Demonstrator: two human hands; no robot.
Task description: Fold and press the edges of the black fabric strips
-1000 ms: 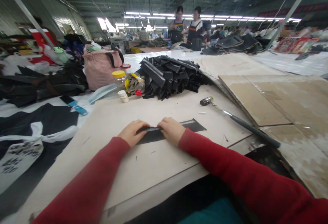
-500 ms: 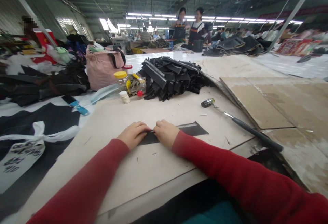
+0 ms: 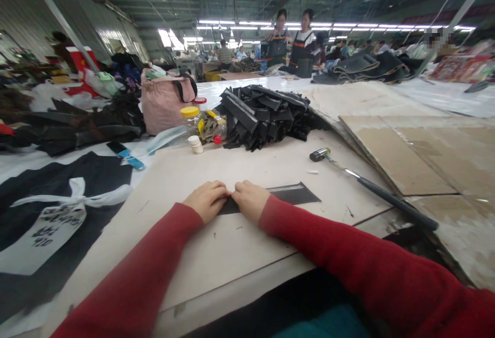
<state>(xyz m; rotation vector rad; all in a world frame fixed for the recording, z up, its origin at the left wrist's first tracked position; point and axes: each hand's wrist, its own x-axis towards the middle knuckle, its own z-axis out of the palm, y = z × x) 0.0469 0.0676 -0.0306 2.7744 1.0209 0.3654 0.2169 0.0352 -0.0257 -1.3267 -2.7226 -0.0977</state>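
Note:
A flat black strip point(image 3: 297, 194) with a grey band along its far edge lies on the pale work board point(image 3: 185, 271). My left hand point(image 3: 207, 199) is closed at the strip's left end, thumb and fingers pinching its far edge. Right beside it, my right hand point(image 3: 249, 199) also has its fingers pinched on that edge, covering the strip's middle. The fingertips of both hands nearly meet, and the bit of material between them is mostly hidden. The strip's right part lies flat and uncovered beyond my right wrist.
A heap of similar black strips point(image 3: 266, 116) lies behind my hands. Left of it stand a yellow-lidded jar point(image 3: 190, 121), a small white bottle point(image 3: 195, 145) and a pink bag point(image 3: 164, 103). A mallet point(image 3: 386, 193) lies to the right, near cardboard sheets point(image 3: 417, 162). Tagged black material point(image 3: 104, 173) lies left.
The view has turned slightly left, so the table things appear further right. My right hand sits a little further left along the strip, and both hands' fingertips are closer together.

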